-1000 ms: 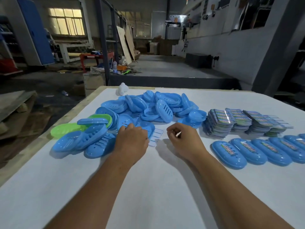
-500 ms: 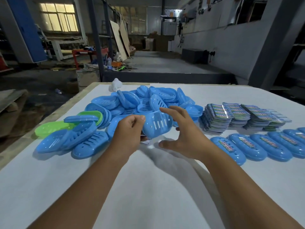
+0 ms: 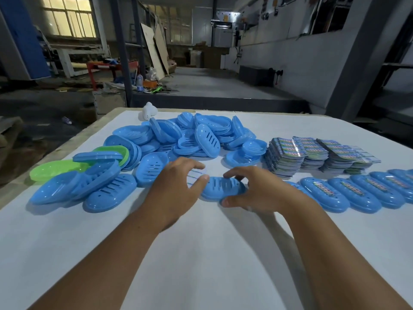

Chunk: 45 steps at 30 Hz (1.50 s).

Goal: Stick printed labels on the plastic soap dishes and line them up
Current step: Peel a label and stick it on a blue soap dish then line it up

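Soap dish (image 3: 220, 188) lies flat between left hand (image 3: 176, 190) and right hand (image 3: 259, 191)

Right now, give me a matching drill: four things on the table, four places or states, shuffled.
Things:
1. blue slotted plastic soap dish
2. green plastic soap dish
3. stacks of printed labels
4. row of labelled blue soap dishes

Places or states:
A. far right, behind the row
B. between both hands
C. left edge of the pile
D. lined up at right

Pairs: 1-B, 2-C, 3-A, 4-D
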Tool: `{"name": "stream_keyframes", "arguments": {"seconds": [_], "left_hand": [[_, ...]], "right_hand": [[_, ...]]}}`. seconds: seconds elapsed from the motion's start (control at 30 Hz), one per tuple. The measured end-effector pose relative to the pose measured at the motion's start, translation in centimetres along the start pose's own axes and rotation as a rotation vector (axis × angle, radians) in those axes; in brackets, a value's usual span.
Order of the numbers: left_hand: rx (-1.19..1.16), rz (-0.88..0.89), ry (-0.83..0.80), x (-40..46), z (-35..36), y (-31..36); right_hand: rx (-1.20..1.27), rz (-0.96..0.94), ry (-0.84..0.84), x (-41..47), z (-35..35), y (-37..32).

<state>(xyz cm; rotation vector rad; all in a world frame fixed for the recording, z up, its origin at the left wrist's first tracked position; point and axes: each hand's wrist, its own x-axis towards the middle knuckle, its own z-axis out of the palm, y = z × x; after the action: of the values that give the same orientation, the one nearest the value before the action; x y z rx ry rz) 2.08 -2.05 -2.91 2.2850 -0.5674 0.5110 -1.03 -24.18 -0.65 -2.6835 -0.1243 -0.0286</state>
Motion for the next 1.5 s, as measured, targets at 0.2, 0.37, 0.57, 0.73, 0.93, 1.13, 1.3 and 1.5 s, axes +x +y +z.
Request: {"name": "stream_keyframes", "arguments": {"seconds": [0.2, 0.37, 0.57, 0.73, 0.93, 1.13, 1.3, 1.5], "left_hand": [[0.107, 0.202, -0.201, -0.5, 1.0, -0.3], [0.172, 0.19, -0.171, -0.3, 1.0, -0.5], [0.169, 0.19, -0.155, -0.3, 1.1, -0.4], [0.14, 0.187, -0.139, -0.4, 1.0, 0.0], [-0.052, 0.06, 0.051, -0.4, 0.7, 1.5], [-0.469, -0.346, 0.027, 1.9, 0.3, 4.8], [-0.958, -0.704, 0.024, 3.7, 1.2, 5.3], [-0.953, -0.66, 0.145, 3.6, 1.3, 3.5]], "right_hand": [[0.058, 0.104, 0.204, -0.4, -1.8, 0.4], [-0.164, 0.297, 0.596, 0.1, -4.5, 3.0], [-0.13, 0.482, 0.623, 0.3, -4.1, 4.5], [-0.112, 0.513, 0.726, 0.4, -4.1, 4.6], [-0.101, 0.47, 0.794, 0.1, -4.4, 4.2], [-0.057, 0.093, 0.962, 0.1, -3.5, 1.3], [0.0, -0.273, 0.905, 0.0, -0.2, -2.4], [0.049, -0.392, 0.583, 0.6, 2.1, -3.4]]}}
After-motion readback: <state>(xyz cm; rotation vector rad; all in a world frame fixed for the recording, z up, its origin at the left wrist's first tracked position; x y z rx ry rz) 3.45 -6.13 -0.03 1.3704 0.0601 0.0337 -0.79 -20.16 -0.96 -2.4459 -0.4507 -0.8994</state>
